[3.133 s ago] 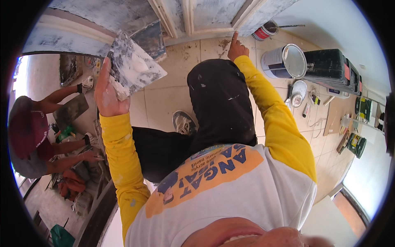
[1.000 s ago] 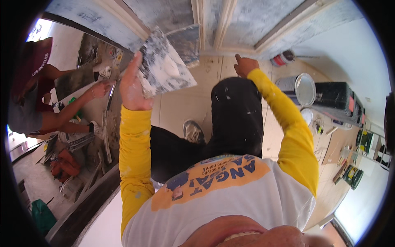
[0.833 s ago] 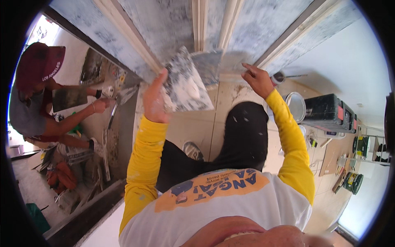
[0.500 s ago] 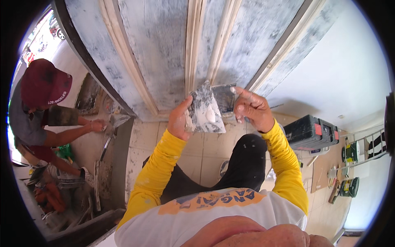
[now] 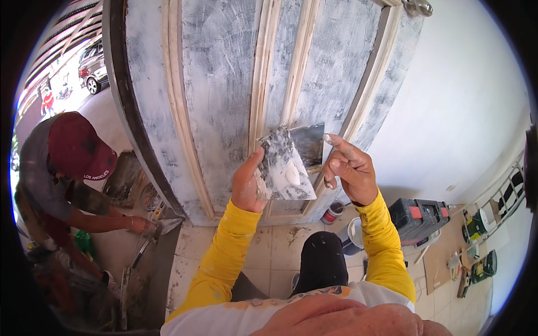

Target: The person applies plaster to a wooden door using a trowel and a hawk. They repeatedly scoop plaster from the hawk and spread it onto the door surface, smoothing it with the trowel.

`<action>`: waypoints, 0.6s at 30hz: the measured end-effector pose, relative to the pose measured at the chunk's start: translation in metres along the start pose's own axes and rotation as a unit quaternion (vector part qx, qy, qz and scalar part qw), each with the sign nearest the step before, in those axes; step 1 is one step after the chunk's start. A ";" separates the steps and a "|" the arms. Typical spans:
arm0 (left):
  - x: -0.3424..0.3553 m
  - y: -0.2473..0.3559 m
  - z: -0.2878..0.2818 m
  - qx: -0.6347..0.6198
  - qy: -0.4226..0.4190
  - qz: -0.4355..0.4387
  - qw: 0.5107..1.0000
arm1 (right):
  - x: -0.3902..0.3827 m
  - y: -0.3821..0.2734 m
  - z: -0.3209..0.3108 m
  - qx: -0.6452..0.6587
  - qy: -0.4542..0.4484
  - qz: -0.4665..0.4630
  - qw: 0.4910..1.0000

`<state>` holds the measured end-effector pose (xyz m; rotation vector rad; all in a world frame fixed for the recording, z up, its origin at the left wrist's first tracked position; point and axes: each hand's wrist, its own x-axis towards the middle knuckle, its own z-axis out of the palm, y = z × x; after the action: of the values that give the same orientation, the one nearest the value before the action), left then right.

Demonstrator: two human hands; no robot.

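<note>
My left hand (image 5: 246, 185) grips a flat metal putty plate (image 5: 273, 159) by its left edge, thumb on top. White putty (image 5: 292, 172) is smeared over that plate, with a small mound near its lower right. In my right hand (image 5: 353, 171) is a thin dark putty blade (image 5: 310, 147), pinched at its right edge with a finger stretched along it. The blade's left part lies behind the plate, so I cannot tell whether they touch. White smears mark my right fingertips. Both tools are in front of a panelled door (image 5: 218, 84) patchily coated white over grey.
A co-worker (image 5: 67, 185) bends at the left, hand on a trowel (image 5: 166, 225) near the floor. Right of the door stand a paint can (image 5: 333, 213), a pail (image 5: 353, 235) and a black toolbox (image 5: 419, 219). Brushes and small tubs (image 5: 483, 266) lie farther right beside a ladder (image 5: 507, 196).
My view has tilted upward, bringing the doorknob, the paint can and the pail into sight. The dark blade shows more beside the plate. Both hands keep their holds.
</note>
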<state>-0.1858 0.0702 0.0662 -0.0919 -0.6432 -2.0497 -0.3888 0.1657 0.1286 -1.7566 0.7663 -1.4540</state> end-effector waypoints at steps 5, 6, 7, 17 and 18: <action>-0.011 -0.001 0.005 -0.014 -0.014 0.016 1.000 | 0.010 -0.008 0.004 0.081 -0.071 0.125 0.986; -0.012 0.000 0.006 -0.019 -0.023 0.013 0.999 | 0.010 -0.008 0.006 0.062 -0.089 0.138 0.984; -0.014 -0.001 0.007 -0.021 -0.024 0.009 0.999 | 0.010 -0.008 0.007 0.046 -0.103 0.149 0.982; -0.018 0.001 -0.015 0.090 0.073 0.118 0.986 | 0.015 -0.007 0.017 -0.199 -0.074 0.041 0.976; -0.019 0.002 -0.016 0.104 0.097 0.132 0.981 | 0.015 -0.006 0.019 -0.302 -0.086 -0.036 0.949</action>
<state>-0.1707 0.0760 0.0472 0.1373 -0.6797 -1.7021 -0.3671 0.1595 0.1401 -2.3522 1.1461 -1.1530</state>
